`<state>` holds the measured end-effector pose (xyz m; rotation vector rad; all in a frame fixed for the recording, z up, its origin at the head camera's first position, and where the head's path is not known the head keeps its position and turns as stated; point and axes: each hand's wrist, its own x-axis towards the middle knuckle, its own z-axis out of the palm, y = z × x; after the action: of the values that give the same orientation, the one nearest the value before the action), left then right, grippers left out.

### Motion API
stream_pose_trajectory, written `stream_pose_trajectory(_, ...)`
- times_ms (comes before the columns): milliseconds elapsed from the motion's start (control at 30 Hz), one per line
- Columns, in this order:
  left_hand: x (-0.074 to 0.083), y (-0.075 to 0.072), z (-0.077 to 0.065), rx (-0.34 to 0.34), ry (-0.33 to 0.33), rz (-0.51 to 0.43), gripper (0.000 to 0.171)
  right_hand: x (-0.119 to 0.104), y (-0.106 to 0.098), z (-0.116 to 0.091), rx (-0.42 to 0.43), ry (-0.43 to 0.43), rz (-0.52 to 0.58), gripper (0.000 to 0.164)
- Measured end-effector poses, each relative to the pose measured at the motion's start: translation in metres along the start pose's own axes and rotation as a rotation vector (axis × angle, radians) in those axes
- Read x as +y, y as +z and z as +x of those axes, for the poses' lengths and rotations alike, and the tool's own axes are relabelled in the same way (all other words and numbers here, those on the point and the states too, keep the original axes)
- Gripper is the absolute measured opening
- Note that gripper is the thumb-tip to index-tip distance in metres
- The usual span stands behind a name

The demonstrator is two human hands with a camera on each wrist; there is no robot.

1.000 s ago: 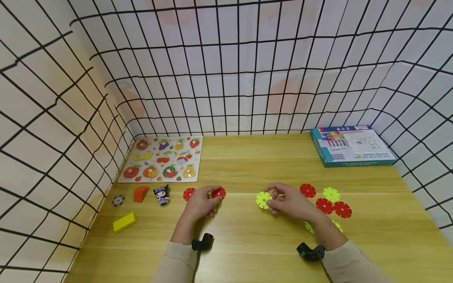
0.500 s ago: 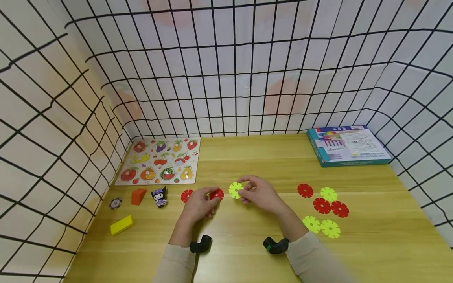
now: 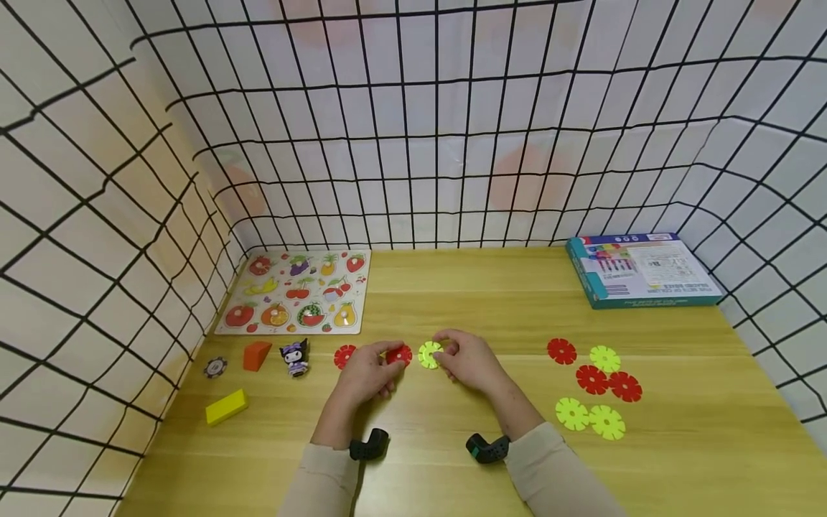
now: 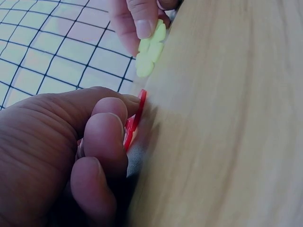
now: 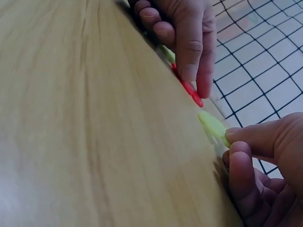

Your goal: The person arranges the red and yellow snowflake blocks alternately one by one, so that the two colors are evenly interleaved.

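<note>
In the head view my left hand [image 3: 367, 373] pinches a red notched plastic disc [image 3: 400, 357] at the middle of the table. Another red disc [image 3: 344, 356] shows just left of that hand. A yellow-green bit [image 5: 166, 54] peeks out beneath the left hand in the right wrist view, mostly hidden. With thumb and forefinger my right hand [image 3: 474, 362] holds a yellow-green notched disc [image 3: 428, 355]. That disc is tilted up from the table [image 5: 113, 118], its edge a small gap away from the held red disc [image 4: 141, 106].
Loose red discs [image 3: 562, 351] and yellow-green discs [image 3: 571, 414] lie at right. A fruit puzzle board [image 3: 293, 293] and a boxed set [image 3: 646, 271] stand at the back. Left are a figurine [image 3: 295, 357], orange block [image 3: 256, 355], yellow block [image 3: 227, 407] and chip [image 3: 215, 368]. Wire mesh [image 3: 452, 136] surrounds the table.
My right hand has carried the yellow-green disc leftward, close beside the held red disc, and lowered it slightly. My left hand keeps its place on the red disc.
</note>
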<state>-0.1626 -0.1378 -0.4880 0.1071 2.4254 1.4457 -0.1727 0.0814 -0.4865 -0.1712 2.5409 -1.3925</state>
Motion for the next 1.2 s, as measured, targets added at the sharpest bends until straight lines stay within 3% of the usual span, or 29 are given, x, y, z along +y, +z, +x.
stream_pose_trajectory(367, 0.000, 0.000, 0.000, 0.003, -0.009, 0.025, 0.041, -0.005, 0.010, -0.001, 0.107, -0.047, -0.251, 0.017)
stream_pose_trajectory(867, -0.001, 0.000, 0.001, -0.013, -0.007, 0.007, 0.040, -0.003, 0.012, -0.002, 0.133, -0.087, -0.272, 0.025)
stream_pose_trajectory(1033, 0.001, 0.001, 0.000, -0.010, -0.016, 0.005, 0.043, -0.002, -0.001, -0.005, 0.076, -0.072, -0.144, 0.033)
stream_pose_trajectory(1200, 0.004, 0.005, -0.001, 0.016, 0.026, 0.069, 0.046, 0.002, -0.025, -0.010, 0.069, -0.071, -0.153, 0.038)
